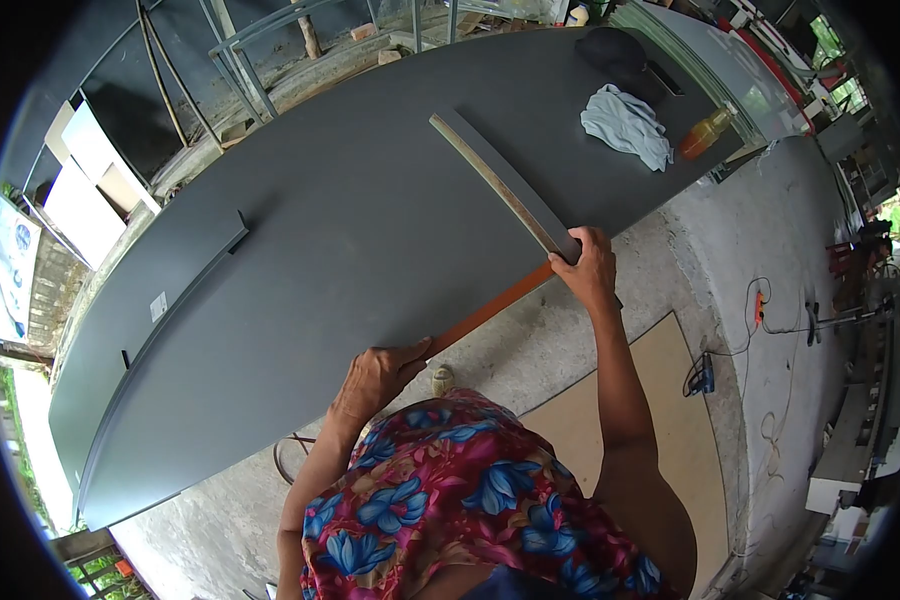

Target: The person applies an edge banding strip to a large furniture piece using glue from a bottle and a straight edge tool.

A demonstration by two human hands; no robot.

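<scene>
A long grey board with a pale, rough edge (500, 188) stands on the large dark grey table (340, 220). My right hand (587, 268) is closed round the near end of that board, at the table's front edge. An orange-brown strip (495, 309) runs along the front edge between my two hands. My left hand (378, 377) rests at the strip's left end, its fingers bent together and its thumb pointing along the strip; what it grips, if anything, is hidden under it.
A pale blue cloth (627, 127), a dark cap (612, 58) and an amber bottle (706, 134) are at the table's far right. A long thin panel (160, 318) lies at the left. Below, a blue tool (703, 374) with a cable sits by a tan board (638, 425).
</scene>
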